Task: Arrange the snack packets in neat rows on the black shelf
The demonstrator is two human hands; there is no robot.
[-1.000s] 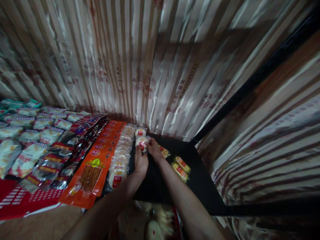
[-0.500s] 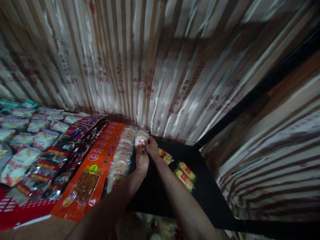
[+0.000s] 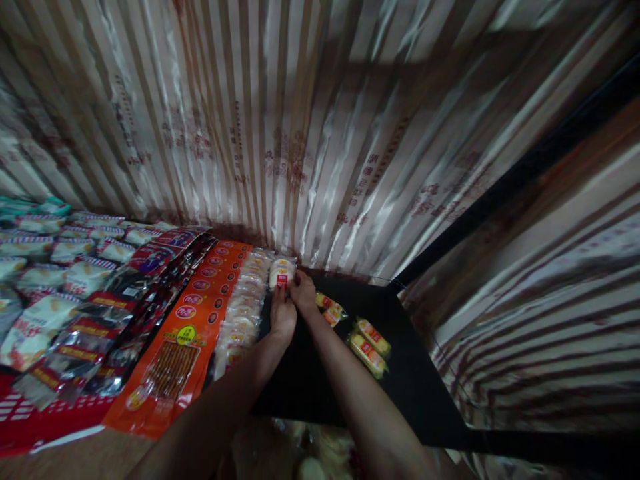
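Note:
Both my hands reach to the back of a black shelf (image 3: 400, 373). My left hand (image 3: 283, 315) and my right hand (image 3: 303, 295) each pinch the near edge of a clear packet with a pale round cake and a red label (image 3: 281, 272), which lies flat against the striped back wall. A row of the same cake packets (image 3: 243, 313) runs toward me just left of my left hand. To the right of my right wrist lie yellow snack packets (image 3: 369, 345), one partly under my forearm.
Orange packets (image 3: 183, 340) overlap in a row left of the cakes, then dark red packets (image 3: 120, 307) and white packets (image 3: 45, 280) further left. A shiny striped curtain (image 3: 300, 133) forms the back and right walls. More packets show blurred below my arms.
My hands have pushed the cake packet further back toward the wall and come closer together on its near edge. The camera shifted slightly.

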